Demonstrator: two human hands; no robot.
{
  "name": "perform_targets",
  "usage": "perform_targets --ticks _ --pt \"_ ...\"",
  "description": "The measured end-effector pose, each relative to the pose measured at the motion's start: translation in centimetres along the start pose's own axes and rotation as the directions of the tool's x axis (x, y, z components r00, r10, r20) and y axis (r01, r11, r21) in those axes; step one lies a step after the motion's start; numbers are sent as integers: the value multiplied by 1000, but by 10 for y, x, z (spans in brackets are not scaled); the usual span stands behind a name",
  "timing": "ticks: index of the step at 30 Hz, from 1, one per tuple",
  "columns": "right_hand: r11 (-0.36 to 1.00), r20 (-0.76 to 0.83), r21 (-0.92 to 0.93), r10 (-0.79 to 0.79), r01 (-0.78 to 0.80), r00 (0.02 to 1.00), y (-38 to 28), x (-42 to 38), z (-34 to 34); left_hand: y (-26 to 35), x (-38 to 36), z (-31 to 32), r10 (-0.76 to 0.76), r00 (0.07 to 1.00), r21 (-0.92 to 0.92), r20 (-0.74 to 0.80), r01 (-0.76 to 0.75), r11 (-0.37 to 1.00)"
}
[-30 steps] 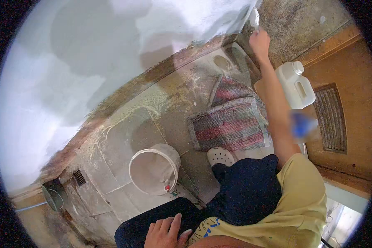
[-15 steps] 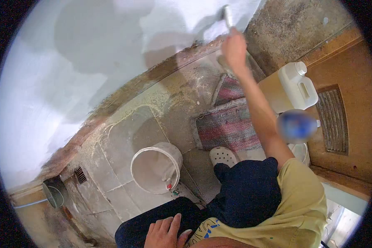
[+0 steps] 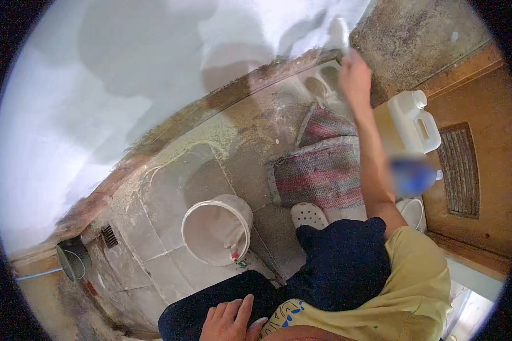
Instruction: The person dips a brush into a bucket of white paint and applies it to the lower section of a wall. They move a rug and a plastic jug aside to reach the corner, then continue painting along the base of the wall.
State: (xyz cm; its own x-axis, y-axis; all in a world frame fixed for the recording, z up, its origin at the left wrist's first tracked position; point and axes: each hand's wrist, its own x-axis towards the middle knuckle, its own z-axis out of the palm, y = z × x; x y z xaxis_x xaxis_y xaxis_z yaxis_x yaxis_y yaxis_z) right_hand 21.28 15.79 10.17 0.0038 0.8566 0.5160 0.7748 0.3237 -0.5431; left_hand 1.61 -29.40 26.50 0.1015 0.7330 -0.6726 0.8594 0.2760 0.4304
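The pale wall (image 3: 51,165) is sweeping across the upper left, its stained lower edge running up toward a corner. Below it, the striped woven mat (image 3: 318,176) is lying on the floor, left of the outstretched right arm (image 3: 372,153). The white bucket (image 3: 202,227) is standing well apart from the right hand, nearer the lap, while the white jug (image 3: 409,122) is sitting just beyond the forearm. The right hand (image 3: 355,82) is gripping the white tool (image 3: 341,33) by its near end; the left hand (image 3: 227,318) is resting on the leg, fingers loosely extended, holding nothing visible. The tool is pointing away from the body, roughly in line with the forearm, beside the wall near the corner (its blurred head is hiding whether it is touching).
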Motion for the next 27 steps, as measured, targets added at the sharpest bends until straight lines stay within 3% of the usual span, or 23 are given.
perform_targets --ticks 1,2,4,11,13,17,21,23,25,26,27 --pt "992 8 -122 28 -27 1000 28 17 5 -1 0 0 2 1000 0 1 -2 1000" --pt "982 -88 -186 22 -38 996 43 28 6 -2 1 0 -16 1000 6 7 16 1000" --pt "948 -32 -288 129 -133 991 61 53 0 -4 1 1 -29 999 18 17 28 999" --pt "944 -72 -302 116 -133 991 82 97 8 -8 0 4 -20 1000 35 -1 20 999" --pt "926 -79 -318 189 -204 979 79 103 12 -10 -2 7 -16 1000 23 -13 16 1000" --pt "947 -27 -308 90 -94 996 63 98 27 -13 -6 12 -3 1000 18 -27 4 1000" --pt "985 -44 -170 1 -9 999 -19 40 31 -9 -2 6 -73 995 28 70 71 997" --pt "970 55 -153 -184 191 981 -53 2 27 -8 1 3 -72 993 15 93 71 997" --pt "993 206 -20 -112 119 972 -90 -26 20 -8 1 2 -71 990 0 118 72 997" --pt "993 205 -21 -110 117 973 -92 -34 15 -9 1 2 -45 994 4 99 45 999" --pt "979 190 80 -200 188 961 -93 -41 11 -8 1 2 -21 997 5 80 20 1000"
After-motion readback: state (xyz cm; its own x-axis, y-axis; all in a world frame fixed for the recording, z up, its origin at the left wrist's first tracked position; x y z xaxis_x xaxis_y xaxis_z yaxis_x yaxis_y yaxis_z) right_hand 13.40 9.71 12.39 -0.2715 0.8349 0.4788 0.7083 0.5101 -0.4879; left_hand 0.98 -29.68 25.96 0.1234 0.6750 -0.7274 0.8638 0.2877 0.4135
